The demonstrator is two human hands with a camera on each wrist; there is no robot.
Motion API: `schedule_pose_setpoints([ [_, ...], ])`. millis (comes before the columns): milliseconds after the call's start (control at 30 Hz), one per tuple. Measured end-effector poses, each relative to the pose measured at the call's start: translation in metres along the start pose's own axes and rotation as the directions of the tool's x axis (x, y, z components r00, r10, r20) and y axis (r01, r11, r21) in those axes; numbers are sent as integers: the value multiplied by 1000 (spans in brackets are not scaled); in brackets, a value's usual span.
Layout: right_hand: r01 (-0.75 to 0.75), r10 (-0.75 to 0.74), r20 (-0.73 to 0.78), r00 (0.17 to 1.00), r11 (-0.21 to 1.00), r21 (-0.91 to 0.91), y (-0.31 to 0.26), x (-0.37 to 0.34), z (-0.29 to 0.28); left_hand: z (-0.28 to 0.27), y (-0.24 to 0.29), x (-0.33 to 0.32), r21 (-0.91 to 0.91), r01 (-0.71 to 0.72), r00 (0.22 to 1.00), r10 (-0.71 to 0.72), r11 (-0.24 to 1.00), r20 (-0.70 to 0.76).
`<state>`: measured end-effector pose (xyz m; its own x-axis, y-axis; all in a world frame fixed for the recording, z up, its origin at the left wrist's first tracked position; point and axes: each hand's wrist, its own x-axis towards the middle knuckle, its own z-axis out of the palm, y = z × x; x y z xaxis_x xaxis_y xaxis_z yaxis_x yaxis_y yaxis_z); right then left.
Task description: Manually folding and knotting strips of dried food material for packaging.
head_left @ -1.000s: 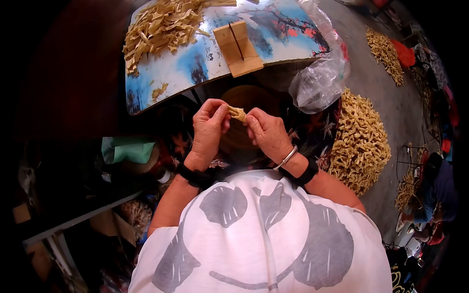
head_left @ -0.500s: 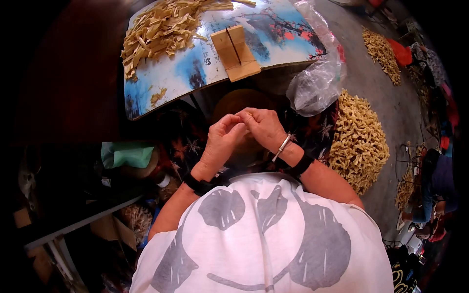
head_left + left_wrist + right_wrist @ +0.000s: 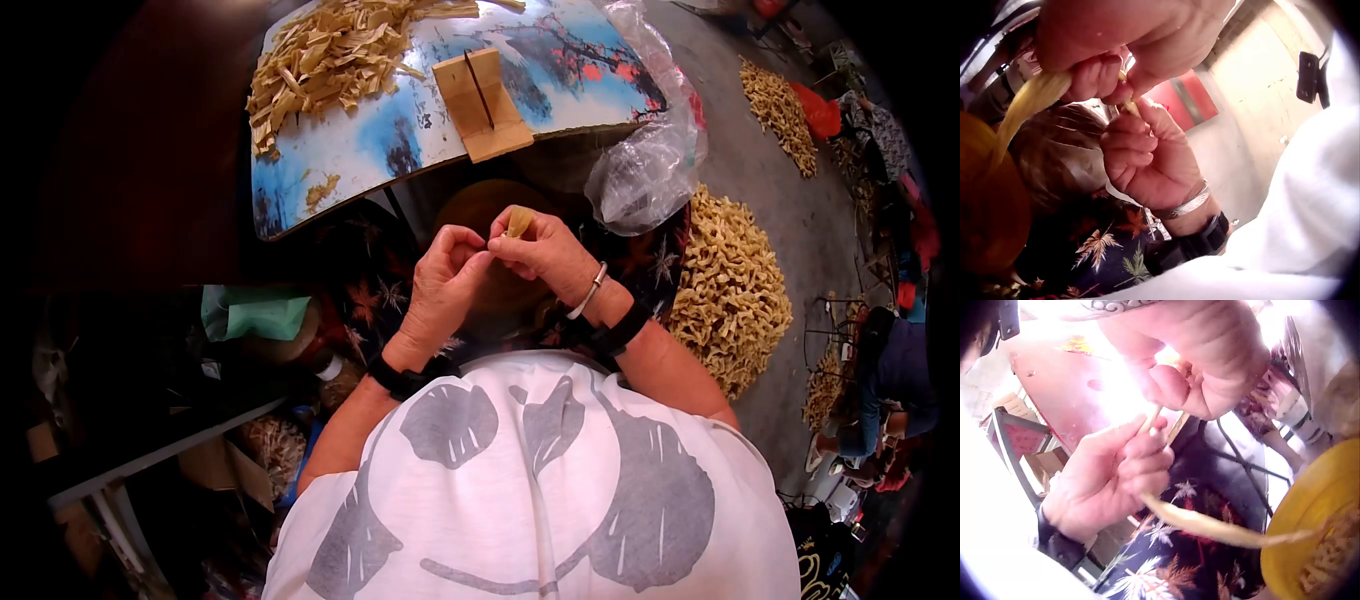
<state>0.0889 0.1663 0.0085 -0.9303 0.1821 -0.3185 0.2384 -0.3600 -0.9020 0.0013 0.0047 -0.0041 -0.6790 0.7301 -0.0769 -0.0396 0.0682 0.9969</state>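
Observation:
A pale yellow strip, like tofu skin, runs between the two hands in front of the chest. My left hand (image 3: 445,285) pinches it between thumb and fingers, and a long tail of the strip (image 3: 1029,106) hangs from that hand toward a yellow bowl (image 3: 1279,512). With curled fingers, my right hand (image 3: 548,258) pinches another part, and a folded bit of the strip (image 3: 518,221) stands up above its fingers. The fingertips of both hands nearly meet in the head view. Small light pieces (image 3: 1329,569) lie in the bowl.
A painted tabletop (image 3: 350,155) ahead bears a heap of flat dry strips (image 3: 325,60) and an angled wooden stand (image 3: 480,105). Right of it hangs a clear plastic bag (image 3: 645,180). A large pile of knotted yellow pieces (image 3: 735,290) sits at the right. Another person (image 3: 895,370) is farther right.
The hands came together over the folded piece, then parted slightly. A folded bit of the strip now shows above the right fingers, where earlier the piece lay between both hands.

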Motion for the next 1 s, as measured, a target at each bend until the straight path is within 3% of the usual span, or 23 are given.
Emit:
schedule_pose_setpoints([
  [167, 0, 0, -1, 1000, 976, -217, -8, -6, -17, -12, 11, -12, 0, 139, 987, -138, 990, 87],
  [200, 67, -79, -24, 997, 949, -308, -10, -5, -15, -10, 12, -12, -16, 131, 988, -129, 991, 90],
  [300, 56, -59, -19, 998, 991, -122, -15, 5, -14, -7, 16, 2, -37, 92, 992, -89, 995, 90],
  [367, 178, -200, -70, 977, 954, -239, -29, 19, -18, -9, 19, 19, 49, -13, 997, 9, 999, 78],
  [467, 363, -460, -173, 871, 840, -404, -61, 39, -17, -14, 48, 58, 223, -100, 995, 93, 970, 43],
  [500, 390, -532, -207, 821, 788, -477, -74, 46, -18, -15, 55, 72, 326, -173, 984, 176, 929, 21],
  [567, 438, -635, -262, 727, 722, -536, -84, 68, -25, -16, 55, 104, 367, -349, 925, 380, 862, -16],
  [667, 421, -665, -289, 688, 691, -588, -87, 96, -35, -28, 55, 139, 522, -390, 881, 472, 759, -28],
  [800, 402, -758, -282, 588, 577, -711, -82, 119, -41, -28, 51, 164, 359, -214, 946, 285, 908, -155],
  [900, 262, -794, -192, 577, 402, -877, -74, 129, -46, -26, 40, 171, 347, -236, 939, 305, 908, -161],
  [933, 249, -784, -151, 602, 365, -897, -73, 128, -45, -25, 36, 172, 372, -224, 932, 309, 901, -187],
  [1000, 237, -808, -136, 573, 322, -917, -71, 129, -49, -25, 34, 173, 421, -204, 914, 327, 884, -242],
])
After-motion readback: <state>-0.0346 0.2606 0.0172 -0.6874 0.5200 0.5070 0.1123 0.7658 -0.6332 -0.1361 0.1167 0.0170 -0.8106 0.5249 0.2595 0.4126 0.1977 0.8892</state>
